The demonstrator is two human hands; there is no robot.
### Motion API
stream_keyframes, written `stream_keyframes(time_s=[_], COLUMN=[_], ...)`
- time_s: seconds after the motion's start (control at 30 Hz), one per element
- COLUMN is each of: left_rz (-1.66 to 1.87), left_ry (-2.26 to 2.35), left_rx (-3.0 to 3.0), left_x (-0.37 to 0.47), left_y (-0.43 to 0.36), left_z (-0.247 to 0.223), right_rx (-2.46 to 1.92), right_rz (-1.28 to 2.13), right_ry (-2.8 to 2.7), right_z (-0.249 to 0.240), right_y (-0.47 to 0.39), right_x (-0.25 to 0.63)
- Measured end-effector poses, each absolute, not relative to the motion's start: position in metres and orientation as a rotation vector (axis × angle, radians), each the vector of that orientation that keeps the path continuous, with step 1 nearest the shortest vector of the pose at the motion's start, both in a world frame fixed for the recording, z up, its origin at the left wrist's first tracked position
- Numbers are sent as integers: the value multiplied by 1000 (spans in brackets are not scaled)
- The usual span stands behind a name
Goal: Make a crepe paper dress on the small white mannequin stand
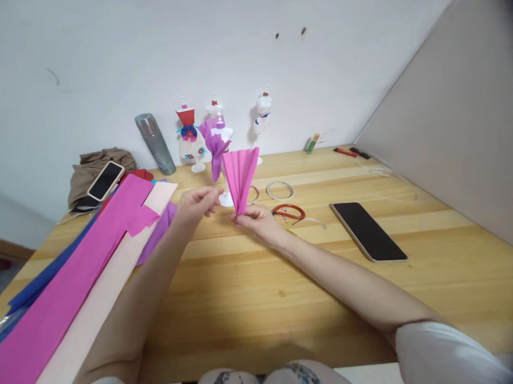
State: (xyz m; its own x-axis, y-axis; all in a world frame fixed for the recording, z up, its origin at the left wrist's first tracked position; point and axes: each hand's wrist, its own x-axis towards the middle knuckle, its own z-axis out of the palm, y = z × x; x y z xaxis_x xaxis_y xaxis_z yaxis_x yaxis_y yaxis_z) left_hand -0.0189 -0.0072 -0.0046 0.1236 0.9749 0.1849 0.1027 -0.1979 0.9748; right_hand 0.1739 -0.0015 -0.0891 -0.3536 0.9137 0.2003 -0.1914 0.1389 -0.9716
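Note:
A fan of pleated pink paper (241,175) stands upright, its narrow lower end pinched in the fingers of my right hand (258,220). To its left, my left hand (199,203) is raised with the fingers curled together; whether anything small is between them is hidden. Just behind the fan is a small white mannequin (222,134) on a stand, with purple paper (215,151) draped at its side. Another mannequin in red and blue (187,124) and a white one (264,107) stand near the wall.
Long pink (72,276) and cream (110,285) paper strips cover the left side. A bottle (156,144) and a phone (105,180) are at the back left. Wire rings (280,183), a red coil (301,210) and a large phone (368,231) lie rightward.

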Motion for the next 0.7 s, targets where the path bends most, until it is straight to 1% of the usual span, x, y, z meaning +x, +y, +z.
stream_keyframes(time_s=[0.1,0.2,0.33,0.53,0.7], left_rz=[1047,931,924,776,764], left_ry=[1054,993,922,739,659], left_rx=[1550,1492,1435,1407,1382], left_x=[-7,2,5,4,4], left_y=[-10,-13,-15,-17,-17], left_z=[-10,-16,-23,-32,-38], right_rx=[-715,-660,-548,-357,-257], right_rz=[1569,1664,1756,1963,2105], right_ry=[-1370,-1318,-1329,-1373,-1294], right_z=[-89,-90,-92,-96,-99], right_y=[-5,-6,-5,-3,-1], right_x=[173,171,172,177,180])
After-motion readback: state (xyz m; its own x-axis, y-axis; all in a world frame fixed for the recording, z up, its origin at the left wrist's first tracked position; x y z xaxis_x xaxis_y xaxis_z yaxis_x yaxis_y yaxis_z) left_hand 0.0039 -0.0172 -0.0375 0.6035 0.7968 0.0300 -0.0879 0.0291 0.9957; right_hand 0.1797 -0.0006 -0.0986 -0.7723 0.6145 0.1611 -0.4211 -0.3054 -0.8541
